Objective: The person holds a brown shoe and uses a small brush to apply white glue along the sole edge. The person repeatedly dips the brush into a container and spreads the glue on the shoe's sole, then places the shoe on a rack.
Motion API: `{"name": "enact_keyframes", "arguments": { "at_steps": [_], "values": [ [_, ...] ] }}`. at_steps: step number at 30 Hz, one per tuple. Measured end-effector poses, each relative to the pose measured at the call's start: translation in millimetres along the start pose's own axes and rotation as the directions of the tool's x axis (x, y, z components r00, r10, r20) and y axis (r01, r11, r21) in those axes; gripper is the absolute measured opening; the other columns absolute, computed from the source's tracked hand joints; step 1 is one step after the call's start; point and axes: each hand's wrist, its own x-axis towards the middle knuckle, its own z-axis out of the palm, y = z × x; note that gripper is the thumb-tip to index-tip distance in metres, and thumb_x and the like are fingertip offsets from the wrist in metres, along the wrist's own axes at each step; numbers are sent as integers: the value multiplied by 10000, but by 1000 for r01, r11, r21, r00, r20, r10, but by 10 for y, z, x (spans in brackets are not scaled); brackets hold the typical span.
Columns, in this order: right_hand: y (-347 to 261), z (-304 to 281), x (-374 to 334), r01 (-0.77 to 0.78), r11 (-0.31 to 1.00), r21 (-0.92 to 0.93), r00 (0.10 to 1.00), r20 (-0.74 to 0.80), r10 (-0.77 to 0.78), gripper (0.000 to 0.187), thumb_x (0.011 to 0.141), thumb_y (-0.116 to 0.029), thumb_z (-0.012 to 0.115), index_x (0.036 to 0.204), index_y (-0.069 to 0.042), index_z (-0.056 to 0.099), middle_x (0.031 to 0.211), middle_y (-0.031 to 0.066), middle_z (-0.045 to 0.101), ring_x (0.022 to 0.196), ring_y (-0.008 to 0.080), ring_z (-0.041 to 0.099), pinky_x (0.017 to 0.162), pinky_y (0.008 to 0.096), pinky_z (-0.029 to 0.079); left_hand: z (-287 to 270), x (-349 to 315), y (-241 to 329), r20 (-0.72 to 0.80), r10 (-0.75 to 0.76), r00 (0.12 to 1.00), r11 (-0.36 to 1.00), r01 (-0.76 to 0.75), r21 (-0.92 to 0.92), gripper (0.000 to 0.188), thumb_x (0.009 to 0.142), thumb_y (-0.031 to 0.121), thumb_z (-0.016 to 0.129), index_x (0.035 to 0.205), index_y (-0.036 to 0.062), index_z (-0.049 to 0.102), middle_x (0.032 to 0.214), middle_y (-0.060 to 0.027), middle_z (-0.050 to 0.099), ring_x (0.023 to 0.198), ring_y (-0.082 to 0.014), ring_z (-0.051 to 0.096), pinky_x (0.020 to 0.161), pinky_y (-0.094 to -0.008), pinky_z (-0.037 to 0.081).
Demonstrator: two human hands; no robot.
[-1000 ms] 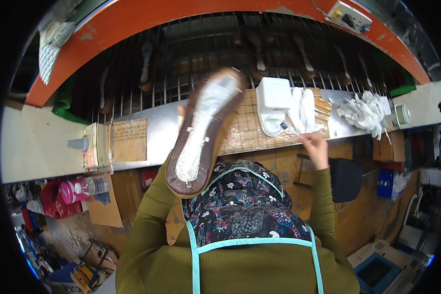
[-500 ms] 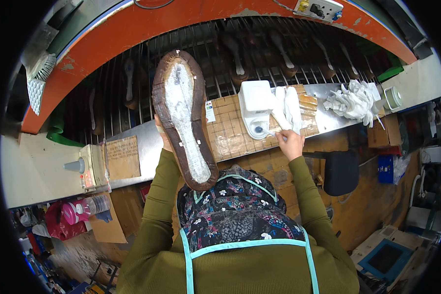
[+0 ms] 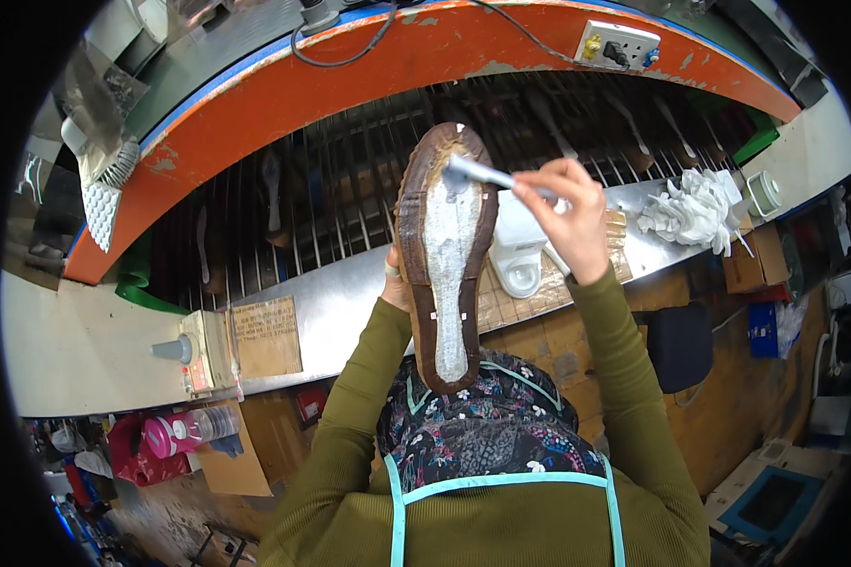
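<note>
A brown shoe upper is held bottom-up, toe pointing away from me, with a pale whitish strip running along the middle of its underside. My left hand grips it from behind on the left side; most of the fingers are hidden by the shoe. In my right hand is a white-handled brush, pinched between the fingers. Its blurred tip lies over the pale toe area. Just beyond the shoe's right edge stands a white plastic dispenser with a small round cup at its front.
Crumpled white gloves or cloths lie on the metal ledge at right. Behind the ledge, a rod conveyor carries several dark shoes beneath an orange arch. A cardboard piece and a grey cone are at left.
My right hand has lifted the brush from the dispenser's cup and brought it up and left onto the shoe's toe area. The shoe now appears farther right and more upright.
</note>
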Motion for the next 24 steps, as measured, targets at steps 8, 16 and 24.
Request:
{"name": "enact_keyframes", "arguments": {
  "at_steps": [8,16,24],
  "values": [
    [-67,152,-493,520,730,-444,832,67,-551,219,695,-229,797,906,-202,747,845,-31,602,662,85,501,734,333,243,166,-59,71,-114,26,993,999,-24,25,1055,620,710,717,1379,43,414,1305,-158,528,1134,-270,573,966,-398,507],
    [51,190,102,389,767,-510,863,-88,-497,169,723,-208,768,884,-169,738,895,-22,600,687,110,526,722,335,253,164,-126,71,-131,95,987,993,-104,-65,979,717,728,592,1395,50,393,1323,-153,511,1145,-271,560,955,-401,508],
    [-210,74,-1362,562,764,-318,827,229,-513,287,658,-204,809,936,-191,740,859,-31,567,692,112,508,707,326,235,-199,-178,25,-198,110,974,977,-142,-157,907,812,752,455,1382,48,409,1302,-148,529,1101,-251,586,903,-371,536]
  ]
}}
